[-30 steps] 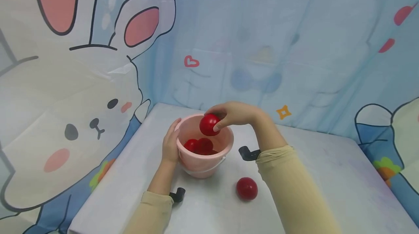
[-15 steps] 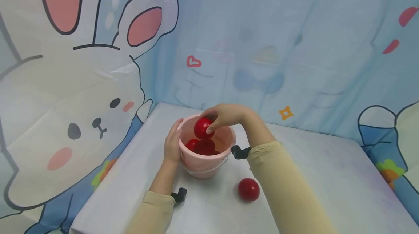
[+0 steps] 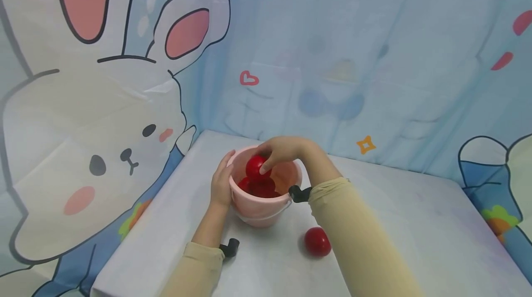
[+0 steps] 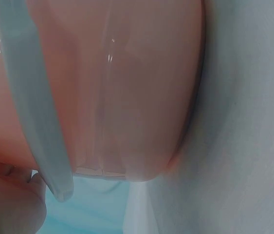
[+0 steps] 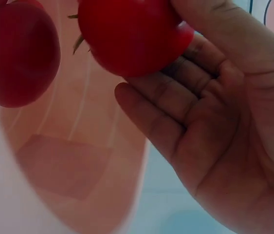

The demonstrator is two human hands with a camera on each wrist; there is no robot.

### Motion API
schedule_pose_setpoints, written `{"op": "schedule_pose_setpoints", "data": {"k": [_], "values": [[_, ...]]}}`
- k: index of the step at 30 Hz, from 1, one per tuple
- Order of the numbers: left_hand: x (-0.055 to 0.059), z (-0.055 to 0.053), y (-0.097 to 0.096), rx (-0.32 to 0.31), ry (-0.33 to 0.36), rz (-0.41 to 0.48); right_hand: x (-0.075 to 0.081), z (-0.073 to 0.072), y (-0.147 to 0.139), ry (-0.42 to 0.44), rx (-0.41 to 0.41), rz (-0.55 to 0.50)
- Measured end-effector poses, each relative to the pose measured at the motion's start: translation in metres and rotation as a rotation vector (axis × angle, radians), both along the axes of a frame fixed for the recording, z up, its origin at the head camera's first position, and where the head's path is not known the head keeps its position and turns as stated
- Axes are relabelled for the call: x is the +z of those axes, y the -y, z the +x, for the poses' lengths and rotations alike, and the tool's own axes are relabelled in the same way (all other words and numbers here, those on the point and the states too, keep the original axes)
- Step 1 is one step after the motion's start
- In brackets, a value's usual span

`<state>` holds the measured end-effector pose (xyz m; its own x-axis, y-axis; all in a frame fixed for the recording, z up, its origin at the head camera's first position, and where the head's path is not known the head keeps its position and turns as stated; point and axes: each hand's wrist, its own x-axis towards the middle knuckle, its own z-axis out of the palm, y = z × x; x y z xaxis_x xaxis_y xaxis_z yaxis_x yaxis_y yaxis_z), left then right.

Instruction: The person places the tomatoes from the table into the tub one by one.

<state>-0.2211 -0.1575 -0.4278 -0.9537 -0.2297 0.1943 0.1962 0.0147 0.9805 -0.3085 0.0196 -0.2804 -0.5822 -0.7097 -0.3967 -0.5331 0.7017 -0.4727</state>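
Inside the mouth of a pink bucket point(image 3: 259, 209), my right hand point(image 3: 284, 149) holds a red tomato point(image 3: 255, 167) between thumb and fingers. Green sepals show on this tomato point(image 5: 132, 34) in the right wrist view. Below it in the bucket lie other red tomatoes point(image 3: 262, 189), partly hidden by the held one. My left hand point(image 3: 221, 184) lies against the bucket's left outer side, fingers extended along it up to the rim. One more tomato point(image 3: 317, 242) sits on the table, right of the bucket and beside my right sleeve.
A pale cloth covers the table point(image 3: 399, 223). The bucket's white handle point(image 4: 37, 102) hangs down along its outer wall. Behind and to the left hangs a blue curtain point(image 3: 282, 33) printed with a white rabbit. Black camera mounts point(image 3: 300, 194) sit at both wrists.
My right hand has moved left and lower with the tomato, from above the rim into the bucket. The left hand keeps its place on the bucket; the whole view has shifted slightly.
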Motion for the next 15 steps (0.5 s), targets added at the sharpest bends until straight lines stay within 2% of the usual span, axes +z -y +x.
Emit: {"op": "schedule_pose_setpoints", "data": {"k": [9, 15], "values": [[0.0000, -0.0005, 0.0007, -0.005, -0.010, 0.008, -0.0026, 0.0054, 0.0035, 0.061, -0.118, 0.095], [-0.0006, 0.0003, 0.0001, -0.001, -0.014, -0.004, -0.0033, 0.0058, 0.0043, 0.080, -0.129, 0.099]]}}
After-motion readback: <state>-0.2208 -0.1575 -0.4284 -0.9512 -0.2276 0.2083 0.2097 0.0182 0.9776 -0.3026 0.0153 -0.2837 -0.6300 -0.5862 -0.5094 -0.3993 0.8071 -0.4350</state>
